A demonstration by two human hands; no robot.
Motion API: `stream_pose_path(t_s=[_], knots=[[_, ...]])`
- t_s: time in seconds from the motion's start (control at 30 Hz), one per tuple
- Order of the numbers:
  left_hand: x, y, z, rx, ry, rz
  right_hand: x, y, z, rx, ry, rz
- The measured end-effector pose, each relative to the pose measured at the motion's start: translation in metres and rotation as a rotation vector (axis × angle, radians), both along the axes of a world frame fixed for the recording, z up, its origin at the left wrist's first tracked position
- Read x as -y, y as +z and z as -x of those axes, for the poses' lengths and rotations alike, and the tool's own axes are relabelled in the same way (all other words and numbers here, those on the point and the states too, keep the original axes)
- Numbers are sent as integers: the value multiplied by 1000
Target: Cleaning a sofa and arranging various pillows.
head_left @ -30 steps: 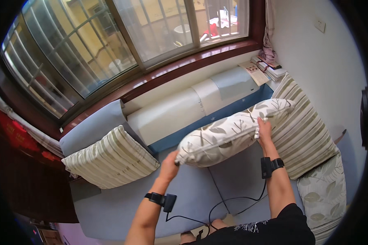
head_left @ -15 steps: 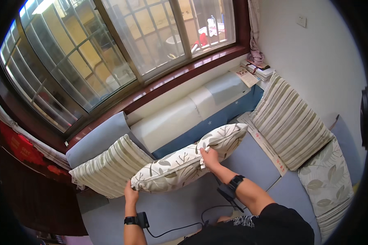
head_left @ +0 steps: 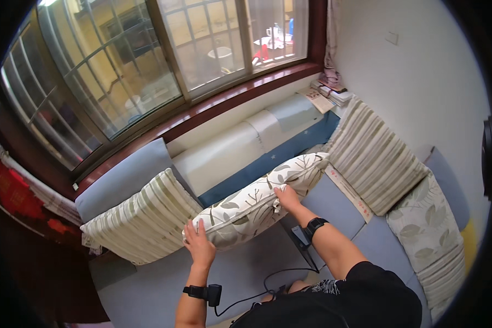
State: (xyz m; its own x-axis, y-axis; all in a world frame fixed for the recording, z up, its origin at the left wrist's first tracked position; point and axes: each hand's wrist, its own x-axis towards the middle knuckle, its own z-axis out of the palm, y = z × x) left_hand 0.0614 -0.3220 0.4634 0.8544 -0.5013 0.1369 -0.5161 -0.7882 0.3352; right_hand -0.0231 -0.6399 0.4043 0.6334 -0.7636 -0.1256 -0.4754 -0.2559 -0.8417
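Right grip (head_left: 287, 199) on leafy cushion (head_left: 251, 205)

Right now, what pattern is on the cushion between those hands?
The cushion shows grey-green leaves and dark twigs on white, best seen in the head view.

Barred window (head_left: 205, 44) beside pinkish curtain (head_left: 332, 46)

I see home living room through head camera: grey sofa (head_left: 147, 292) at 7 o'clock, leaf-print cushion (head_left: 251, 205) at 6, striped cushions (head_left: 142, 218) at 8 and 3, barred window (head_left: 136, 60) at 11, curtain (head_left: 332, 49) at 1.
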Motion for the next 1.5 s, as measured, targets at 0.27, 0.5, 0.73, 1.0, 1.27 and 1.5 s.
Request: stream_pose_path(t_s=[0.27,0.5,0.73,1.0,1.27,1.5], knots=[[11,-44,-29,52,-64,-153,-7,-8,12,54,90,-76],[14,-38,-68,-23,-29,-139,-5,12,-2,120,257,362],[23,-35,-76,-92,48,-203,46,68,-11,-188,275,564],[47,-22,-68,-115,197,-363,99,27,-22,-163,375,570],[124,-7,-59,-131,79,-145,150,19,-21,151,526,389],[139,-22,-4,14,103,-203,157,-1,37,517,538,245]])
